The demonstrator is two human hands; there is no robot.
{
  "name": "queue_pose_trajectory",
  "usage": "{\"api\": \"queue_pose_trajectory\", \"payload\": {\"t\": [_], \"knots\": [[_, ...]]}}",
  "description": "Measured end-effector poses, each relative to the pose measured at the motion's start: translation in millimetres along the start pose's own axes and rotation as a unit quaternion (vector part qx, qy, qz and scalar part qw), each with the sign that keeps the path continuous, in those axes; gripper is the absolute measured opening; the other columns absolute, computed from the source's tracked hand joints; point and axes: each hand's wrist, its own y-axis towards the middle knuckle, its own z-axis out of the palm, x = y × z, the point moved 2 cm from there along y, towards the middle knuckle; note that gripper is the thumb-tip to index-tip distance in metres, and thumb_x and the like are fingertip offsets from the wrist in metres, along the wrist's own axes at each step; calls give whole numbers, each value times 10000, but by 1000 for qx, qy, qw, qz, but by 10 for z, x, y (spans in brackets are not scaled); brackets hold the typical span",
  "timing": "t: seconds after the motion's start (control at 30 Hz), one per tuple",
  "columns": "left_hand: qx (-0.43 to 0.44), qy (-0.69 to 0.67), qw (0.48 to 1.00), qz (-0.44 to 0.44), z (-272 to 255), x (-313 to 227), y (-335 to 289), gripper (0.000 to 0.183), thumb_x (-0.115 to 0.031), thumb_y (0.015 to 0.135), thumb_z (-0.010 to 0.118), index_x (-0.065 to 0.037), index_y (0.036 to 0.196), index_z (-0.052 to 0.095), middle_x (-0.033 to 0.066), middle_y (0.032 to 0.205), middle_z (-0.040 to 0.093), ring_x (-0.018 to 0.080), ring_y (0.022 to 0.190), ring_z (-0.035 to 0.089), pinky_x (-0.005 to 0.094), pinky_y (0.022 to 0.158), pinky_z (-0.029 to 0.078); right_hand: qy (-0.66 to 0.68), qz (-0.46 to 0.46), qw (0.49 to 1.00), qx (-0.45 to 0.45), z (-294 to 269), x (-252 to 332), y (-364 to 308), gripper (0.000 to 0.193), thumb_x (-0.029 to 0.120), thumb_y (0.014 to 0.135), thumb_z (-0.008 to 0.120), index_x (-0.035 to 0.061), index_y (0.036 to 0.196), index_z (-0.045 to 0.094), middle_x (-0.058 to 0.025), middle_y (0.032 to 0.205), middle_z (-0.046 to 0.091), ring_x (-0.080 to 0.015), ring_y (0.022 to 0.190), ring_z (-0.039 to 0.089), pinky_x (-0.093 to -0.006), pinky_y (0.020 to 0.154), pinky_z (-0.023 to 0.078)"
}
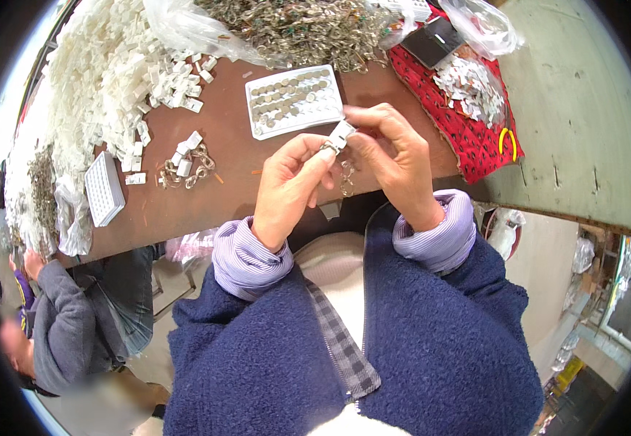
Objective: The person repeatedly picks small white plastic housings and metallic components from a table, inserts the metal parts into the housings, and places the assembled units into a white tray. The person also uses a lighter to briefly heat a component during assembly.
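Note:
My left hand (282, 185) and my right hand (402, 163) meet over the table's near edge, both closed on one small white plastic keychain case (341, 135). The left thumb and fingers pinch its lower end by a metal ring. At its upper end, the right thumb and forefinger grip the case. A metal key ring chain (346, 180) dangles below, between the hands. Just beyond them lies a white tray (318, 110) with rows of round, silvery button cells (286, 93). To the left is a small group of white cases with metal chains (184, 163).
White plastic pieces (104, 73) are heaped at the left, metal chains (301, 29) at the back. A stack of white trays (103, 189) stands at the left edge. White bits (469, 91) and yellow handles (508, 144) lie on red cloth (446, 120). Another person (83, 312) sits left.

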Motion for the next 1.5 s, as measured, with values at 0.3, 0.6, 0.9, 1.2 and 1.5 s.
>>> {"api": "queue_pose_trajectory", "payload": {"t": [0.3, 0.6, 0.9, 1.2, 1.5], "knots": [[43, -2, 997, -66, 270, 26, 75, 238, -196, 1125, 664, -44, 1305, 689, 47, 1057, 788, 10, 734, 623, 154, 513, 416, -139, -47, 986, -80, -272, 2, -217, 199, -55, 855, 815, 23, 996, 698, -99, 882, 678, -272, 838, 722, -390, 723, 566], [29, -71, 991, -108, 697, 212, 301, 243, -209, 1119, 680, -5, 1246, 644, 68, 1002, 758, 91, 725, 734, 158, 457, 466, -131, -128, 981, -70, -607, -128, -391, 275, -24, 800, 842, 36, 1013, 679, -119, 919, 664, -334, 860, 699, -439, 739, 574], [75, -199, 964, -160, 755, 224, 741, 190, -193, 1116, 683, -81, 1268, 659, 59, 1070, 771, 33, 747, 671, 140, 493, 457, -294, -103, 943, -114, -1271, -414, -136, 182, 134, 838, 881, 96, 992, 790, -86, 956, 737, -314, 882, 700, -434, 809, 540], [44, -135, 980, -137, 668, 196, 726, 341, -192, 1154, 599, -61, 1466, 631, 96, 1294, 759, 24, 852, 655, 129, 537, 474, -460, -55, 880, -107, -1540, -794, 216, 110, 111, 895, 824, 69, 908, 723, -79, 942, 694, -304, 917, 692, -432, 826, 522], [72, -153, 978, -125, 657, 207, 480, 301, -249, 1138, 647, -52, 1364, 684, 52, 1204, 775, 73, 923, 718, 196, 680, 575, -199, -136, 970, -41, -836, -113, -151, 151, -20, 904, 762, 46, 997, 662, -104, 1051, 728, -286, 977, 678, -407, 875, 528]]}}
